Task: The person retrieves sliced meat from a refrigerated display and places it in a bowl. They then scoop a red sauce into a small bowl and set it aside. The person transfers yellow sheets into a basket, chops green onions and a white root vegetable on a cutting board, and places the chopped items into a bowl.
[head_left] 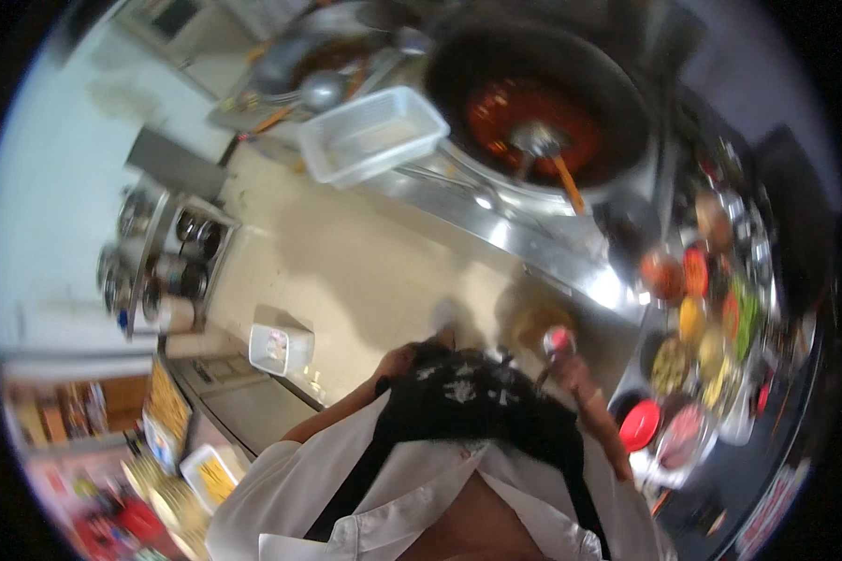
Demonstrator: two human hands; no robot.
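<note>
Currently, from my distant seat, I find the left hand (400, 362) low at the waist, against the side of the black apron (482, 407); blur keeps me from telling whether it is open or closed. To its right, the right hand (573, 377) grips a small red-and-pale item (558, 340) that shows just beyond its grasp; I cannot make out what it is. To hold it well, I would keep the grasp firm, the red end up, and the knuckles clear of the steel counter (524, 238) ahead. Far left of the left hand, I see a metal rack (144, 276) of pots beside a pale wall (51, 234); nearer, a white bin (300, 352) on the beige floor (346, 252). Ahead of both hands, a translucent tub (374, 138) lies left of a large wok (613, 89) with dark red liquid (498, 117) and a wooden-handled strainer (537, 139). Right of the right hand, a dark counter (778, 449) carries a red bowl (639, 426), a bowl of pink food and, farther ahead, something leafy and green (747, 320).
</note>
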